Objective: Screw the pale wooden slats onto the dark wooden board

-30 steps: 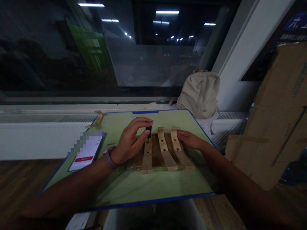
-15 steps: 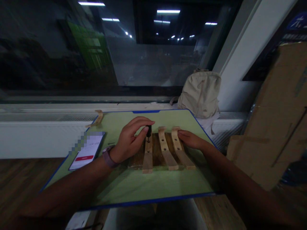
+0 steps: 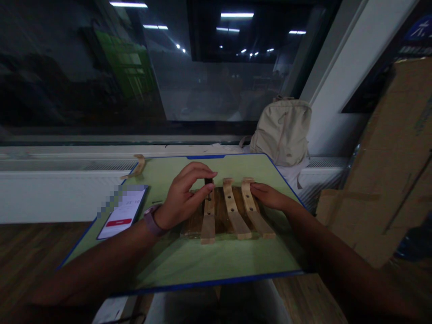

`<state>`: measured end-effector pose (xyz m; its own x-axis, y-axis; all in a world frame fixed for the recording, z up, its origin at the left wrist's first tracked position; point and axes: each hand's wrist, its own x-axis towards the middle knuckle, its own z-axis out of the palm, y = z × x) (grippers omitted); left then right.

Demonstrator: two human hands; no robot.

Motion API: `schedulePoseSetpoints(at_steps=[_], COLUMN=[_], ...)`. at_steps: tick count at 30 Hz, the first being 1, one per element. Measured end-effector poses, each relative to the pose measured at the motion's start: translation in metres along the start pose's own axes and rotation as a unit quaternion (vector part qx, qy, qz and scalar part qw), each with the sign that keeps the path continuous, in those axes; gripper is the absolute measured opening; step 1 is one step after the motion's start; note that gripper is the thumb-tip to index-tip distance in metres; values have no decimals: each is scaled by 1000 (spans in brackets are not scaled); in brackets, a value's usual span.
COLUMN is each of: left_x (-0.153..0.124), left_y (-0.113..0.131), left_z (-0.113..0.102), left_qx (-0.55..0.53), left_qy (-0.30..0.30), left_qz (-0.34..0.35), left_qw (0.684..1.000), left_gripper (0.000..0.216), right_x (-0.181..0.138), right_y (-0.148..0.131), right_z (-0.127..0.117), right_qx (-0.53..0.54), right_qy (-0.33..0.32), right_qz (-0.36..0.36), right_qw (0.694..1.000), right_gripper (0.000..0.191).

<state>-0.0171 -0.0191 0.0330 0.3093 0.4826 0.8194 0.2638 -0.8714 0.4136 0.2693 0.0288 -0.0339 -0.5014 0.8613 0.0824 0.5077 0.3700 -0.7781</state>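
Note:
My left hand (image 3: pixel 185 193) is closed, thumb and fingers around the dark handle of a small screwdriver (image 3: pixel 209 182). The tool stands upright, its tip at a hole in the leftmost curved wooden piece (image 3: pixel 208 227). That piece lies across a dark brown wooden board (image 3: pixel 219 216). Two more curved pieces, a middle one (image 3: pixel 235 216) and a right one (image 3: pixel 254 213), lie on the same board, each with two dark holes. My right hand (image 3: pixel 266 196) is at the far right end of the board, fingers against the right piece; its fingertips are partly hidden.
The green, blue-edged tabletop (image 3: pixel 162 265) carries a phone (image 3: pixel 123 213) on the left. Another curved wooden piece (image 3: pixel 137 166) rests at the far left corner. A beige backpack (image 3: pixel 283 130) stands behind the table, and a large cardboard sheet (image 3: pixel 381 180) leans on the right.
My left thumb and fingers have shifted slightly around the screwdriver's handle, with the thumb now lower. The wooden pieces and my right hand have stayed in place.

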Motion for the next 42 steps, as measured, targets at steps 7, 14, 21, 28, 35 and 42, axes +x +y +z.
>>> schedulePoseSetpoints(at_steps=[7,14,21,28,35,42], left_x=[2,0,3,1,3,2], left_y=[1,0,2,-1,-2,3], left_z=[0,1,-2,-1,-2,-3], left_qx=[36,17,55,30,33,46], left_qy=[5,-2,19,7,32,14], left_qz=[-6,-4,-2,-6,2,-31], left_qw=[999,1000,998,1000,999,998], left_gripper=[23,24,17,19,9,20], right_x=[1,1,1,1,-1,1], right_y=[3,6,3,-3,-7,3], right_z=[1,1,2,0,0,2], right_qx=[-1,-17,-2,-15,3,-2], right_qy=[-4,-8,-8,-16,-4,4], right_qz=[-2,-1,6,2,-6,8], right_qw=[1000,1000,1000,1000,1000,1000], right_gripper=[45,46,49,48,47,45])
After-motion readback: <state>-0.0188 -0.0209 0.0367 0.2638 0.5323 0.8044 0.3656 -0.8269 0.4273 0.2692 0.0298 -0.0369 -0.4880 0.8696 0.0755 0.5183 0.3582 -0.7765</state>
